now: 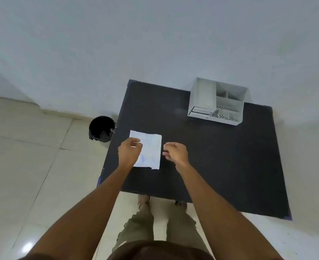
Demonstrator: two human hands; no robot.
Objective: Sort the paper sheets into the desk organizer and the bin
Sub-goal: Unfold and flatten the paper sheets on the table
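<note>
While my left hand (129, 151) pinches the paper sheet (149, 149), right hand (175, 152) loosely curled, holding nothing, I would lift flat before heading leftward to the bin (101, 128).

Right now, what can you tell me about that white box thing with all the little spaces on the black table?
The desk organizer is a pale grey-white box that looks like plastic or metal. It is split into several open-top compartments: one large one on the left, smaller ones on the right, some with dotted, perforated walls. A low slot like a drawer sits at its front left. It stands upright at the far right of the black table, by the wall. No paper shows inside, and neither hand touches it.
</note>
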